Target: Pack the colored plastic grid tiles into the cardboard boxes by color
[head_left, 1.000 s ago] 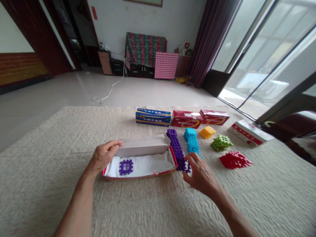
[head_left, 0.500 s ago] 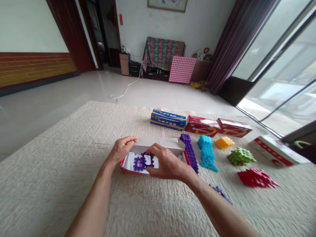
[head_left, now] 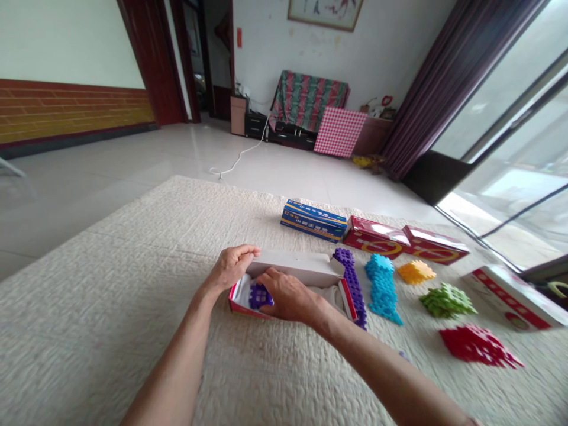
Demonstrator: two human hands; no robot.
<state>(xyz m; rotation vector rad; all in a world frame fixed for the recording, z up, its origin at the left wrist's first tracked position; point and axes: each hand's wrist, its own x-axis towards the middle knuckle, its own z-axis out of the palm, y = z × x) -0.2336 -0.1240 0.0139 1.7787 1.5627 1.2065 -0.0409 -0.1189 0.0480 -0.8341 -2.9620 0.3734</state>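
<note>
Head view: the right hand (head_left: 288, 296) has left the purple row (head_left: 354, 284), where it was a second ago, and now lies inside the open box (head_left: 306, 267). Its fingers are spread low over a purple tile (head_left: 258, 294) at the box's 9 o'clock end. Whether they pinch the tile or only press it down is unclear, as the palm hides the contact. The tile count in the box appears to have risen. The left hand (head_left: 231, 269) keeps its place, with fingers curled tight on the box's end wall. The box is thin white card with red outer faces and a raised flap. The tiles are rigid plastic lattices with notched edges. At 3 o'clock from the box lie the purple row, then a cyan row (head_left: 381, 287), both on a quilted beige cover (head_left: 110, 296).
</note>
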